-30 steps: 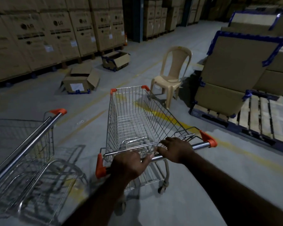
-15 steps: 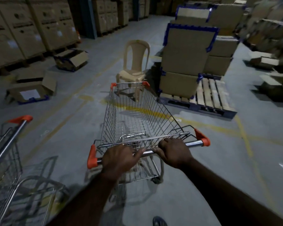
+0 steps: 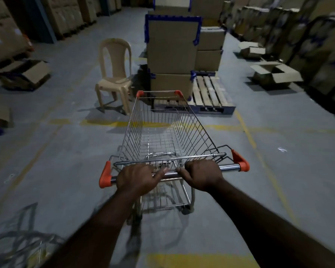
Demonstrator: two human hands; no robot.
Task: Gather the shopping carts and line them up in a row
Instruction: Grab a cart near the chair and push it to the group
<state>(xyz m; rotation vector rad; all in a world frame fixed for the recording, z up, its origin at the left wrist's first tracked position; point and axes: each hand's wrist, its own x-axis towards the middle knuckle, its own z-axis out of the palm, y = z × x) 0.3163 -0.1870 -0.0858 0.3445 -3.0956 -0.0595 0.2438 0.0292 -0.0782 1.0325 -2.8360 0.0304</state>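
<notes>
Straight ahead of the person, the shopping cart [image 3: 168, 132] stands on the grey floor [image 3: 278, 180], its wire basket stretching away from the hands toward a wooden pallet [image 3: 209, 93] stacked with cardboard boxes [image 3: 172, 47]. Both hands sit on the chrome handle bar [image 3: 228, 167] at the cart's near end: the left hand [image 3: 139, 178] is curled over the bar just inside its orange left end cap, and the right hand [image 3: 201, 175] is wrapped around it closer to the middle, leaving a bare stretch of bar before the right orange cap. The two thumbs nearly meet on the bar between the hands. A beige plastic chair [image 3: 115, 74] stands left of the cart's far end, beside the boxes. Blurred wire of a second cart [image 3: 17, 246] shows at the lower left corner, well apart from the held one.
</notes>
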